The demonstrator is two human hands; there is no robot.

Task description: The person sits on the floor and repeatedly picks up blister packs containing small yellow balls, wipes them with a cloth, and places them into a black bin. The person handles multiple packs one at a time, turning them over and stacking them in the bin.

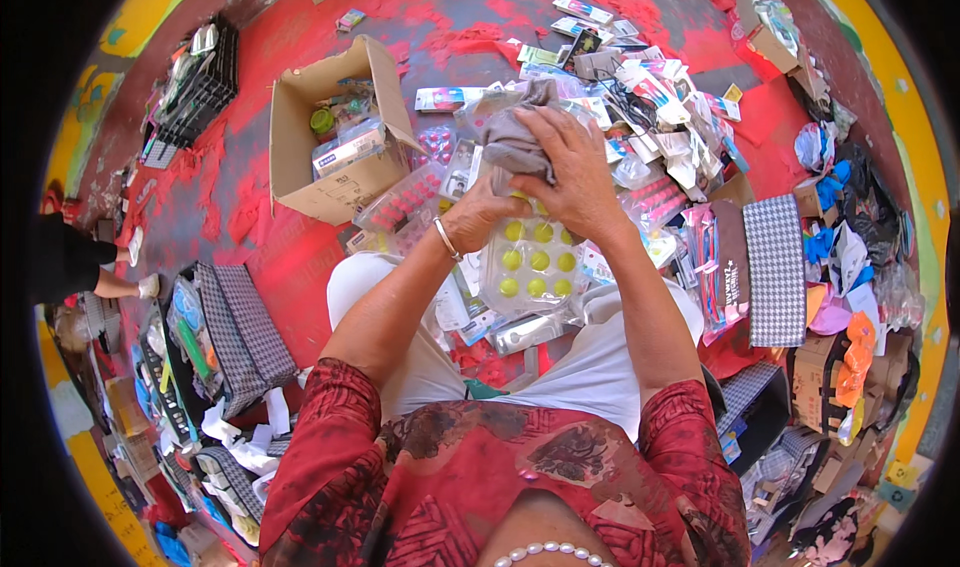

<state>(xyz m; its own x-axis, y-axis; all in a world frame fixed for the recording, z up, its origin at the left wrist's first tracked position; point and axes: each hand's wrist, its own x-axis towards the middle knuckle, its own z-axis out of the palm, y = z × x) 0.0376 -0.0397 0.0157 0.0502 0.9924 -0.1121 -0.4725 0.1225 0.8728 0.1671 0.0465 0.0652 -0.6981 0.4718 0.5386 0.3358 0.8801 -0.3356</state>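
My left hand [484, 213], with a bracelet at its wrist, grips the upper edge of a see-through plastic pack [530, 275]. Rows of yellow-green round pieces show inside the pack, which is tilted above my lap. A crumpled grey-brown cloth [517, 145] is bunched under my right hand [574, 172], whose fingers are closed over it at the top of the pack. The cloth and both hands cover the pack's far end. Beneath and beyond them lie more see-through packs, among them one with pink pieces [410, 195].
An open cardboard box [335, 192] holding packages stands at the left. A heap of packaged goods [650, 97] spreads at the far right. Checkered fabric bins [776, 272] flank both sides. Black crates [203, 82] stand far left; another person's leg [115, 283] shows at the left edge.
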